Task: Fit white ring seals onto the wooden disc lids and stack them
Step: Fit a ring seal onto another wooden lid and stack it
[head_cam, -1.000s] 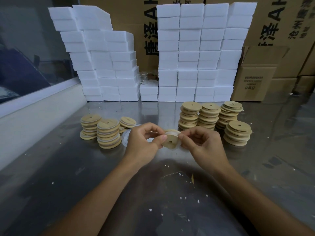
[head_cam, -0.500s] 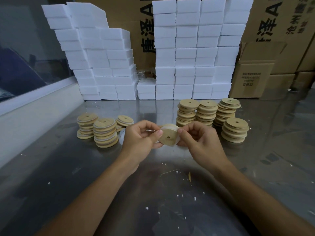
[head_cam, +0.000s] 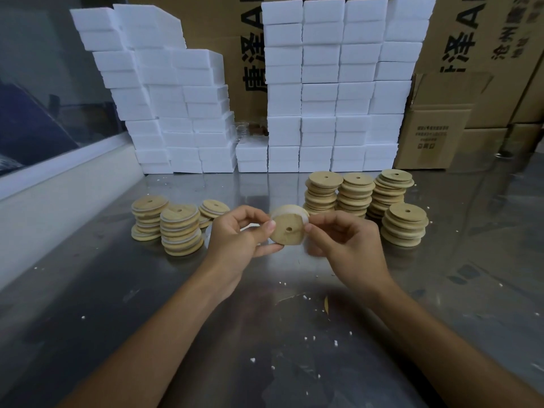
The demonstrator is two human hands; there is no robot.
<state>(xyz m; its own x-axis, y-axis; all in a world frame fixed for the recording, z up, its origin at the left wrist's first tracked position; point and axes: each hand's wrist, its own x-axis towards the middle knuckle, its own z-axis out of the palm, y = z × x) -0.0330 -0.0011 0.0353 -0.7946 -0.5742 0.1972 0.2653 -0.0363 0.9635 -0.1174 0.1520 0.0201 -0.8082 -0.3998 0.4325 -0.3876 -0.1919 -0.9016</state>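
A wooden disc lid (head_cam: 287, 231) with a centre hole is held on edge above the steel table, its flat face toward me. A white ring seal (head_cam: 305, 218) shows around its back rim. My left hand (head_cam: 238, 240) pinches the lid's left edge between thumb and fingers. On the right edge my right hand (head_cam: 346, 245) grips it with its fingertips. Stacks of lids with white seals (head_cam: 181, 231) stand at the left. Stacks of bare wooden lids (head_cam: 354, 195) stand at the right.
White foam blocks (head_cam: 321, 92) are piled at the table's far edge, with cardboard boxes (head_cam: 435, 125) behind and to the right. A few loose white rings (head_cam: 208, 235) lie behind my left hand. A white ledge (head_cam: 59, 201) borders the table's left side. Foam crumbs dot the steel table (head_cam: 294, 334).
Both hands have risen slightly with the lid and turned it, so its flat face now points more toward me. The white seal shows further round the back rim.
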